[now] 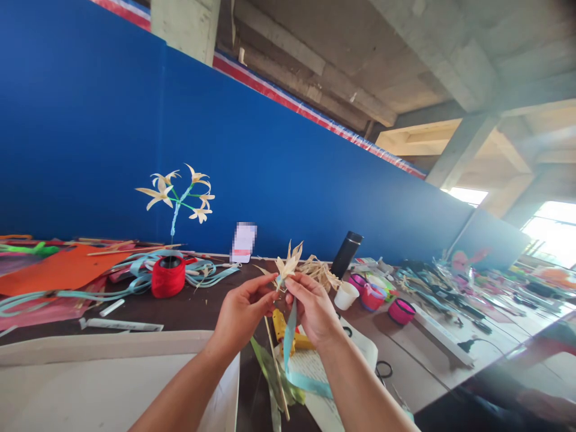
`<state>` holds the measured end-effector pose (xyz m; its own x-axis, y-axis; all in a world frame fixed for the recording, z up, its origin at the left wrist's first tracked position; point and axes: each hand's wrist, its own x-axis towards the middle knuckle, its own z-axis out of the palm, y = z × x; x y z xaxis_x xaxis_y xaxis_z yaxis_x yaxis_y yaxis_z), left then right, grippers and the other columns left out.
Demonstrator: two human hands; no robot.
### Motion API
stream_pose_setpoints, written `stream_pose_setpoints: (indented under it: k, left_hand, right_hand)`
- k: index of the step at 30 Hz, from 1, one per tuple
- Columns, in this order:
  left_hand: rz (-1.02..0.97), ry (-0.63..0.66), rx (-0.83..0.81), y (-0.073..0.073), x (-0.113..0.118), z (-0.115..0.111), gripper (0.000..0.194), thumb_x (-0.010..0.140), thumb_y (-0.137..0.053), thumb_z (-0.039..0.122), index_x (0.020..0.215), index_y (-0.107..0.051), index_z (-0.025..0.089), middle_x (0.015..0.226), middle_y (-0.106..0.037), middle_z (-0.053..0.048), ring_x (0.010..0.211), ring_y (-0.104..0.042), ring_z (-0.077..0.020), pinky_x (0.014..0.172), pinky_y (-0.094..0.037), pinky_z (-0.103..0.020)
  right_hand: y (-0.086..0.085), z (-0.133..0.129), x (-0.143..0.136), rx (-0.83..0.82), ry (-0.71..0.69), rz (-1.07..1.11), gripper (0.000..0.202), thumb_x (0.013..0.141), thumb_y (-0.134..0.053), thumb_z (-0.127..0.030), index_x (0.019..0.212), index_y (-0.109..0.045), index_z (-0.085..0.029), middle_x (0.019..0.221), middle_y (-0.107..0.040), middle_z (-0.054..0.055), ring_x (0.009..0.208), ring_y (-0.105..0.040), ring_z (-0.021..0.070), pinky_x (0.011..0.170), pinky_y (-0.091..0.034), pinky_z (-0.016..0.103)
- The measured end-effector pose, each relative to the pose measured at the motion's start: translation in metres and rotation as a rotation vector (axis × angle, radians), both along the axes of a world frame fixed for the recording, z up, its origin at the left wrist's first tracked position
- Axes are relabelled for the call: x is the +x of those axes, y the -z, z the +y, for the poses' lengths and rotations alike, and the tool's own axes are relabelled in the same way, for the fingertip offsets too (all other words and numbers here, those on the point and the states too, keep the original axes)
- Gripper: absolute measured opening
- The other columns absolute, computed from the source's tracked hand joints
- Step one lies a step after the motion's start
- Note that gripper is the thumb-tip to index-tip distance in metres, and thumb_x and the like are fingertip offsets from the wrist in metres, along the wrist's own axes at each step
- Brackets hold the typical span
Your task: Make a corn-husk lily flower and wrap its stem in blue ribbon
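A cream craft flower with pointed petals stands upright between my two hands, at the middle of the view. My left hand is closed, its thumb and fingertips pinching the flower's base from the left. On the other side my right hand is also closed, pinching a light blue ribbon close under the petals. The ribbon hangs down and curls over papers. Below my hands lie a yellow glue gun, a thin stick and green leaf-like strips. The flower's stem is mostly hidden by fingers.
A spray of cream flowers rises behind a red spool at left. A white tray fills the lower left. Dried husks, a black bottle, a white cup and scissors lie to the right.
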<state>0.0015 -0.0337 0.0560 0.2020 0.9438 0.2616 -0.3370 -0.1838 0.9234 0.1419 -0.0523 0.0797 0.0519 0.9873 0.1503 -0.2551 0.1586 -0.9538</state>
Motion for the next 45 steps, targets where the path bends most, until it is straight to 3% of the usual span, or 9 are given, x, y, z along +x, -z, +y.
stream_pose_setpoints:
  k: [9, 17, 25, 39, 45]
  left_hand:
    - [0.035, -0.095, 0.042, 0.004, 0.001, 0.002, 0.025, 0.067, -0.071, 0.032, 0.088, -0.072, 0.018, 0.07, -0.065, 0.002, 0.054, -0.058, -0.0084, 0.053, -0.05, -0.019]
    - [0.111, -0.222, 0.164, 0.008, 0.002, 0.002, 0.02, 0.073, -0.065, 0.03, 0.089, -0.072, 0.021, 0.075, -0.065, 0.0, 0.058, -0.06, -0.0105, 0.055, -0.052, -0.021]
    - [0.167, -0.299, 0.231, 0.008, 0.001, 0.0, 0.018, 0.074, -0.062, 0.027, 0.087, -0.072, 0.02, 0.069, -0.065, 0.001, 0.057, -0.06, -0.0107, 0.053, -0.05, -0.02]
    - [0.181, -0.241, 0.092, 0.009, 0.002, 0.0, 0.032, 0.074, -0.063, 0.034, 0.101, -0.066, 0.019, 0.072, -0.07, 0.0, 0.059, -0.064, -0.0142, 0.058, -0.053, -0.025]
    - [0.216, -0.245, 0.128, 0.011, 0.002, 0.001, 0.04, 0.075, -0.062, 0.035, 0.113, -0.064, 0.022, 0.072, -0.069, 0.001, 0.061, -0.063, -0.0137, 0.06, -0.052, -0.024]
  right_hand:
    - [0.002, 0.004, 0.001, 0.028, 0.036, -0.108, 0.019, 0.074, -0.07, -0.035, 0.084, -0.069, -0.019, 0.056, -0.055, -0.004, 0.051, -0.045, 0.0059, 0.049, -0.031, 0.017]
    - [-0.001, 0.001, -0.007, 0.109, 0.145, -0.275, 0.021, 0.072, -0.071, -0.034, 0.086, -0.071, -0.019, 0.068, -0.062, -0.001, 0.058, -0.049, 0.0084, 0.055, -0.039, 0.02]
    - [-0.003, 0.002, -0.01, 0.107, 0.125, -0.316, 0.021, 0.072, -0.071, -0.035, 0.085, -0.067, -0.019, 0.063, -0.058, -0.004, 0.054, -0.047, 0.0072, 0.053, -0.039, 0.019]
    - [-0.003, 0.005, -0.008, 0.103, 0.12, -0.343, 0.018, 0.072, -0.07, -0.034, 0.084, -0.066, -0.02, 0.062, -0.056, -0.004, 0.056, -0.049, 0.0084, 0.055, -0.04, 0.02]
    - [-0.003, 0.006, -0.009, 0.109, 0.115, -0.336, 0.016, 0.073, -0.069, -0.032, 0.084, -0.067, -0.02, 0.064, -0.057, -0.004, 0.058, -0.049, 0.0081, 0.056, -0.039, 0.02]
